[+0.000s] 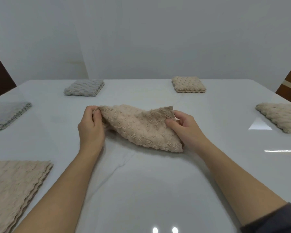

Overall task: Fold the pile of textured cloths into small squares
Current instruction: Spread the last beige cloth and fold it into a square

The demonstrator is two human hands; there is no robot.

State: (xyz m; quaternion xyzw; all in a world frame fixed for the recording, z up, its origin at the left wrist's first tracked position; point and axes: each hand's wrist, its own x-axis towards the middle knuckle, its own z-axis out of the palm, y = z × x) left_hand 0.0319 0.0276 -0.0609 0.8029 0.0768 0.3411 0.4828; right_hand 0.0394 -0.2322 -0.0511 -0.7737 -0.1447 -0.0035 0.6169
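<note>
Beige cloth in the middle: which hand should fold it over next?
Probably left: the left hand pinches a lifted cloth corner, free to swing across, while the right hand grips the side touching the table.

At 8 o'clock the pile of beige cloths runs off the left and bottom edges. The grey cloth at 9 o'clock is cut by the left edge, and the folded beige cloth at 3 o'clock by the right. The held cloth hides some fingertips of the left hand and right hand.
</note>
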